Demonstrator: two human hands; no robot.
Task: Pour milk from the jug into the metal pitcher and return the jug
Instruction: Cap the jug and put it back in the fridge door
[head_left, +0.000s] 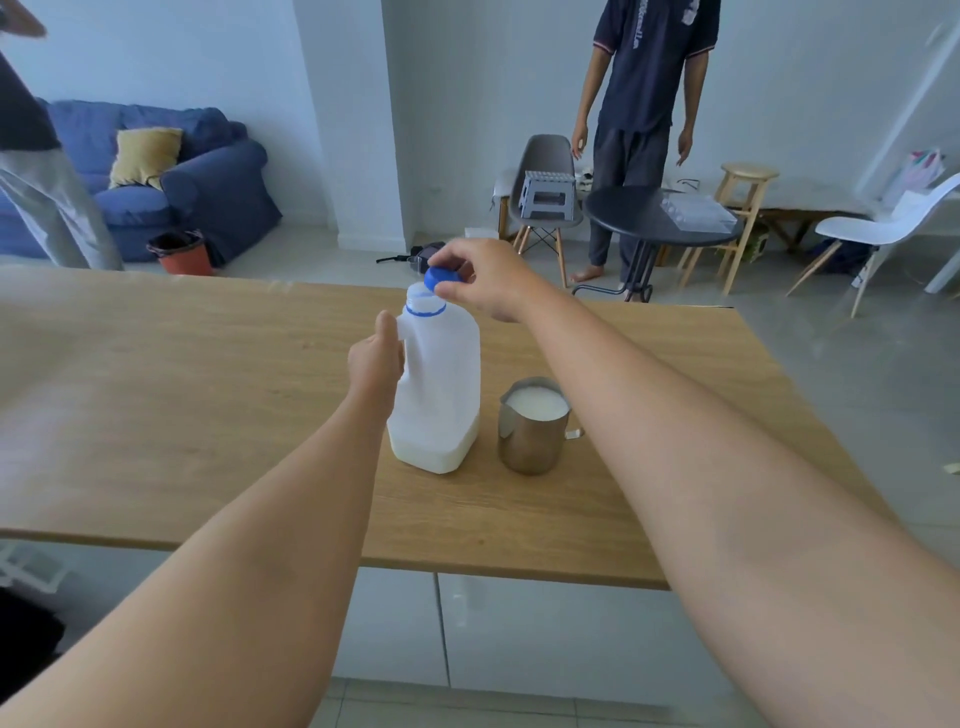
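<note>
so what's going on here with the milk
A person stands at a wooden table. Their left hand grips the handle of a nearly empty plastic milk jug, while the right hand holds the blue cap tilted at its mouth. Beside the jug, the metal pitcher is already full of milk.

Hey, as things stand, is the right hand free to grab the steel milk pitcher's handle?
Probably not yet: the right hand pinches the blue cap at the mouth of the translucent plastic jug. The steel pitcher stands unobstructed beside the jug, handle facing right.
</note>
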